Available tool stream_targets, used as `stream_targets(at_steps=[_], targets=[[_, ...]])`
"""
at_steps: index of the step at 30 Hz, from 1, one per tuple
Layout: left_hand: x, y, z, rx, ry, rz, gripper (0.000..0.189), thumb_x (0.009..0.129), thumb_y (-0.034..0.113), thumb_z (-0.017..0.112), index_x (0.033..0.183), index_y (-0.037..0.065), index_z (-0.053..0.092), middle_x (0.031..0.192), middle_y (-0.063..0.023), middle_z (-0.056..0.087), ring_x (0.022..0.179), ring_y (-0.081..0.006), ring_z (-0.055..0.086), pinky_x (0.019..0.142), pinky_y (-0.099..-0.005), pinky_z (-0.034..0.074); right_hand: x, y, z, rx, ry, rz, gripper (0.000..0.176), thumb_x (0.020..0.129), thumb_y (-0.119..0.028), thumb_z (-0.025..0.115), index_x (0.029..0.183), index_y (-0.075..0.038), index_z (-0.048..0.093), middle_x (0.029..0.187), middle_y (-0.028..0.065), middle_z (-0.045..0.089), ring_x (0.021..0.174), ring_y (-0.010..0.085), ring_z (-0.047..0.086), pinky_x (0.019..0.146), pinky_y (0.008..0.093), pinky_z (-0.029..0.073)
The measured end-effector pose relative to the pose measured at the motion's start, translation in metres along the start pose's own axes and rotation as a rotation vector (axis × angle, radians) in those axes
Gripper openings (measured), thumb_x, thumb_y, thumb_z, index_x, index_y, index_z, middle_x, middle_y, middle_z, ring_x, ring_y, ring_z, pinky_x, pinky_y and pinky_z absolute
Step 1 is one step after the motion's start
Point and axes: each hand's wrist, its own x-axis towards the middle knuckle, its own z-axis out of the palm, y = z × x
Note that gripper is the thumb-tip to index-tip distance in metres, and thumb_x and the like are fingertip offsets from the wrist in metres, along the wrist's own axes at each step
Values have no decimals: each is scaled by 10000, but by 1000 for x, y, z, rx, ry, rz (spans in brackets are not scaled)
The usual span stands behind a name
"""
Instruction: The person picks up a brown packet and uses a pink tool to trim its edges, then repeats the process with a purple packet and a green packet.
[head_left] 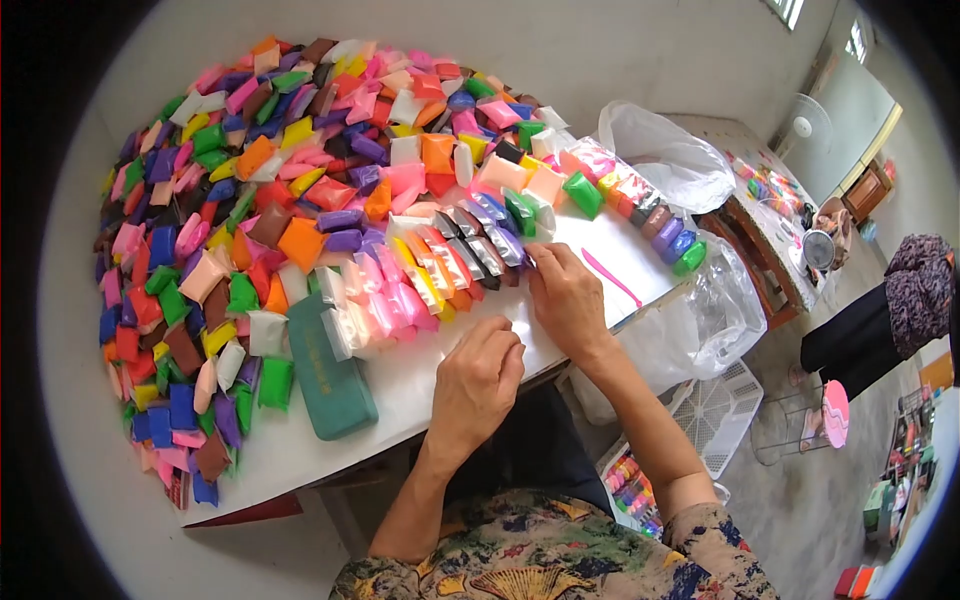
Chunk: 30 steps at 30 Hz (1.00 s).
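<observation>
My right hand (571,305) is at the right end of a lined-up block of small plastic packets. Its bent fingertips touch the purple packet (508,246) there; what lies between them is hidden. Lower and to the left, my left hand (476,385) is curled closed over the table's front edge, its fingertips out of sight. The block runs from pink packets (378,300) through yellow and red to black packets (484,254). At its left lies a green case (328,375). A pink plastic tool (610,276) rests flat beyond my right hand.
A big heap of mixed coloured packets (275,235) covers the table's left and back. A packet row (655,222) stands at the right beside clear plastic bags (670,160). White baskets (715,415) sit on the floor below. Another person (880,310) stands at the right near a pink stool (835,412).
</observation>
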Motion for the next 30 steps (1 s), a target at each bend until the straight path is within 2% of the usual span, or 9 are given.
stream_targets(at_steps=[3, 8, 12, 15, 18, 21, 24, 28, 30], targets=[[-1, 0, 0, -13, -2, -11, 101, 871, 44, 645, 943, -27, 652, 1057, -179, 670, 890, -373, 659, 774, -407, 525, -3, 0, -3, 42, -13, 43, 304, 841, -49, 655, 1140, -7, 616, 1042, 164, 648, 917, 343, 655, 779, 429, 534], [-2, -4, 1, -23, 26, 9, 99, 866, 50, 649, 938, -17, 643, 1046, -172, 664, 900, -368, 656, 775, -409, 526, 6, -2, -23, 28, 104, 15, 352, 834, -31, 674, 1178, 9, 611, 1061, 179, 648, 961, 361, 646, 813, 431, 524], [-3, -5, 1, -45, 27, 0, 96, 866, 53, 649, 935, -12, 635, 1048, -167, 654, 914, -365, 653, 781, -415, 528, 40, -12, -31, 95, 133, -63, 291, 844, -38, 672, 1130, -19, 625, 1005, 176, 646, 887, 362, 657, 748, 436, 518], [-3, -7, 2, -40, 42, 7, 98, 874, 63, 647, 938, -9, 628, 1058, -162, 649, 920, -366, 651, 787, -418, 529, 73, -22, -26, 190, 24, -38, 181, 852, -89, 672, 1022, -25, 663, 946, 146, 667, 827, 333, 668, 715, 435, 506], [-7, -9, 5, -38, 50, 12, 103, 884, 76, 642, 950, -1, 623, 1071, -160, 645, 934, -367, 648, 791, -420, 531, 111, -49, -14, 240, -106, -147, 150, 860, -130, 651, 965, -30, 688, 902, 146, 677, 835, 333, 669, 727, 455, 507], [-6, -9, 3, -48, 22, -1, 108, 890, 84, 639, 960, 4, 622, 1079, -160, 644, 951, -370, 645, 801, -421, 532, 145, -67, 2, 212, -144, -248, 179, 868, -147, 659, 978, -15, 710, 909, 133, 711, 792, 263, 689, 728, 367, 533], [-6, -10, 4, -46, 22, 11, 113, 888, 86, 641, 960, 0, 624, 1085, -166, 643, 965, -372, 643, 816, -423, 532, 179, -60, 20, 265, -170, -181, 199, 841, -176, 643, 915, -3, 709, 854, 175, 706, 828, 354, 682, 778, 436, 525], [-6, -10, 2, -47, 18, 16, 126, 874, 83, 652, 954, -12, 630, 1092, -188, 643, 973, -372, 644, 832, -423, 533, 206, -41, 39, 326, -297, -46, 207, 846, -153, 631, 941, 4, 727, 860, 183, 716, 812, 338, 696, 765, 406, 535], [-6, -10, 3, -61, 33, 26, 129, 867, 81, 656, 952, -14, 633, 1094, -193, 645, 972, -371, 645, 829, -420, 533, 209, -27, 45, 332, -257, -47, 213, 861, -128, 621, 987, 1, 735, 853, 154, 725, 781, 269, 703, 726, 363, 543]])
